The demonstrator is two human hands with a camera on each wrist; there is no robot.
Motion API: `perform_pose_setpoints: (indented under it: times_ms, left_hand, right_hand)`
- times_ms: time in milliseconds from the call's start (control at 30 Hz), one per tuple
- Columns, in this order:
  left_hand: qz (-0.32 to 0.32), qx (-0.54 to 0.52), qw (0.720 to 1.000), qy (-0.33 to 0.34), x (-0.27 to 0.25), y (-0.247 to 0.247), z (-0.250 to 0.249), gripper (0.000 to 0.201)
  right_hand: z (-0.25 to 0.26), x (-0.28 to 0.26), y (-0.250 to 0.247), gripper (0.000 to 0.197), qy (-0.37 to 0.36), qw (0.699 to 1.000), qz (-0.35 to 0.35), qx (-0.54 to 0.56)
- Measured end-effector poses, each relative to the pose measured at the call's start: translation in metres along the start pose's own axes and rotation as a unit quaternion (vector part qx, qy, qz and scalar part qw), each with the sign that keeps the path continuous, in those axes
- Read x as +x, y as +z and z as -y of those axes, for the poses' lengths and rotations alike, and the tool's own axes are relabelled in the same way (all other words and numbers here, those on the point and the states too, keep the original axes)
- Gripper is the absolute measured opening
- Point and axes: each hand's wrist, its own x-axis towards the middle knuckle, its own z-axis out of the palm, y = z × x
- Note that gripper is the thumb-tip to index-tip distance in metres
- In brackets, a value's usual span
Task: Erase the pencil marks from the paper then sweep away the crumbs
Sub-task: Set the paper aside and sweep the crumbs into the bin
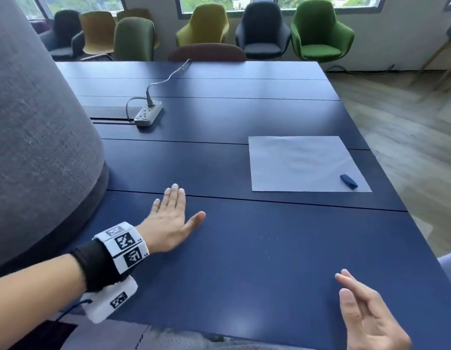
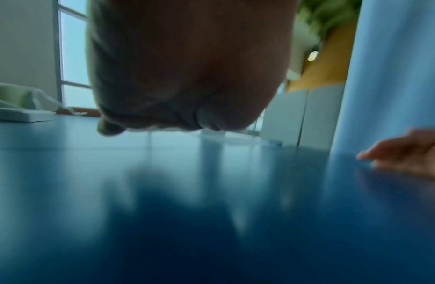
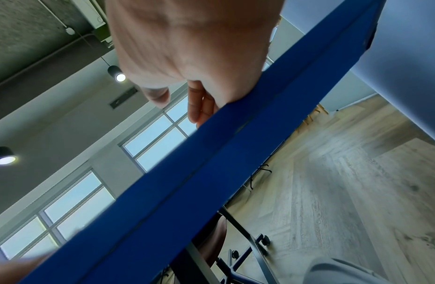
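Observation:
A white sheet of paper (image 1: 305, 164) lies on the blue table (image 1: 219, 168) at the right, with a dark blue eraser (image 1: 348, 181) on its near right corner. A few pale crumbs (image 1: 266, 238) speckle the tabletop between my hands. My left hand (image 1: 172, 215) lies flat on the table, fingers straight, left of the crumbs. My right hand (image 1: 363, 304) hovers at the table's near right edge, fingers straight and loose, palm turned leftward, holding nothing. In the left wrist view the palm (image 2: 187, 67) fills the top and the right hand (image 2: 403, 155) shows blurred at the right.
A grey power strip (image 1: 148, 113) with its cable lies on the table at the back. A large grey rounded object (image 1: 35, 127) stands at the left. Several chairs (image 1: 320, 31) line the far wall. The table's right edge (image 3: 211, 163) drops to a wooden floor (image 3: 345, 182).

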Motion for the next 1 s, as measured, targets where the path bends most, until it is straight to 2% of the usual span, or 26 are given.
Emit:
perform_pose_setpoints:
  times_ms: [67, 133, 233, 367, 500, 567, 633, 700, 767, 833, 867, 933, 1000]
  left_hand:
    - [-0.005, 0.027, 0.999, -0.036, 0.012, 0.005, 0.01, 0.105]
    - [-0.005, 0.047, 0.999, -0.014, 0.015, 0.016, 0.002, 0.109]
    - [0.021, 0.069, 0.992, 0.104, 0.01, 0.033, -0.041, 0.124]
    - [0.048, 0.094, 0.971, 0.215, 0.007, 0.051, -0.118, 0.112]
    - [0.078, 0.12, 0.932, 0.333, 0.001, 0.063, -0.174, 0.119]
    - [0.103, 0.104, 0.917, 0.372, -0.004, 0.057, -0.185, 0.104]
    - [0.086, 0.068, 0.925, 0.364, -0.001, 0.042, -0.174, 0.087]
    - [0.038, 0.055, 0.951, 0.302, 0.009, 0.024, -0.143, 0.089]
    - [-0.004, 0.064, 0.977, 0.203, 0.023, 0.01, -0.101, 0.114]
    - [0.003, 0.084, 0.99, 0.11, 0.029, 0.002, -0.066, 0.139]
    - [0.017, 0.094, 0.991, 0.09, 0.029, 0.002, -0.055, 0.143]
    - [0.032, 0.118, 0.987, 0.1, 0.026, 0.008, -0.051, 0.142]
    - [0.038, 0.132, 0.98, 0.146, 0.02, 0.017, -0.066, 0.136]
  right_hand:
    - [0.002, 0.0, 0.001, 0.024, 0.004, 1.0, -0.004, 0.017]
    - [0.005, 0.0, 0.002, 0.026, 0.009, 0.999, -0.008, 0.036]
    - [0.007, -0.002, 0.001, 0.036, 0.015, 0.999, -0.013, 0.048]
    - [0.001, -0.002, -0.001, 0.023, 0.007, 0.999, -0.015, 0.039]
    - [0.0, -0.004, -0.002, 0.022, 0.002, 0.999, -0.029, 0.041]
    - [0.002, -0.003, -0.003, 0.023, 0.004, 0.998, -0.038, 0.057]
    - [0.006, -0.002, -0.003, 0.027, 0.003, 0.996, -0.04, 0.083]
    - [0.008, -0.003, -0.004, 0.039, 0.002, 0.994, -0.035, 0.101]
    - [0.007, -0.005, -0.005, 0.041, 0.007, 0.993, -0.026, 0.114]
    - [0.005, -0.007, -0.006, 0.04, 0.007, 0.993, -0.018, 0.117]
    - [0.004, -0.007, -0.006, 0.04, 0.005, 0.993, -0.016, 0.118]
    - [0.004, -0.007, -0.007, 0.039, 0.0, 0.993, -0.016, 0.12]
    - [0.004, -0.006, -0.007, 0.039, -0.002, 0.992, -0.014, 0.122]
